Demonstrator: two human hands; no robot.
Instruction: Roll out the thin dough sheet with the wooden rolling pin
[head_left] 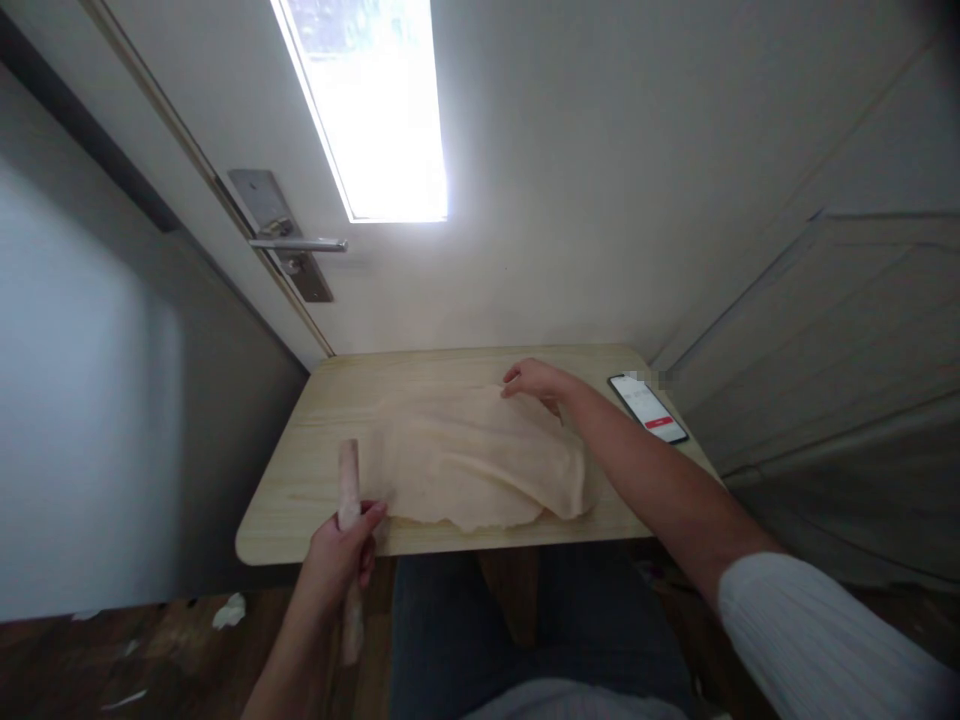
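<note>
A pale cream cloth lies spread and wrinkled over the middle of a small light wooden table. My right hand reaches across to the cloth's far edge and pinches it there with closed fingers. At the table's near left edge my left hand is wrapped round a pale stick-like roll that stands upright, its top above the tabletop and its lower end hanging below my fist. The roll's top stands beside the cloth's left edge.
A phone with a lit screen lies at the table's far right corner. A white door with a metal lever handle stands right behind the table. My knees are under the near edge. Paper scraps lie on the dark floor at left.
</note>
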